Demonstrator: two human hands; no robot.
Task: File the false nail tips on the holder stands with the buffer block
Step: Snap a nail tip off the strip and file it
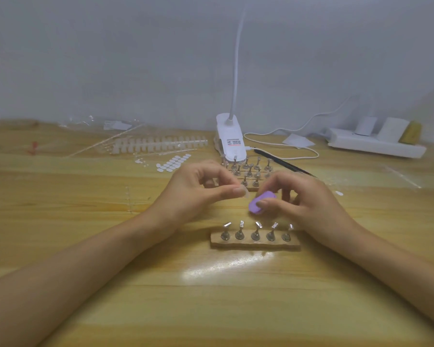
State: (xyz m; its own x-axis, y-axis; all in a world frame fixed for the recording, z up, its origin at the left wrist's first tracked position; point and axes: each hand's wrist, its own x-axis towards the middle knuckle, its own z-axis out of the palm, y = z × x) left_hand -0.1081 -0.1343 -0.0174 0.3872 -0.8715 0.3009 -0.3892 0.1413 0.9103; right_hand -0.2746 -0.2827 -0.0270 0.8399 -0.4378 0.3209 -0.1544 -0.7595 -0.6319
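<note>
Now left hand [201, 189] pinches nail tip [244, 194]; right hand [303, 199] grips buffer block [261, 202] just beside.

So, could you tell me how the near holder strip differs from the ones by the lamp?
The near holder strip is one row of five stands, in full view; the far holder strips form several rows, partly hidden by the left hand and right hand. The near one lies in front of them, the far ones behind, by the lamp base. Both carry metal stands on tan bases.
</note>
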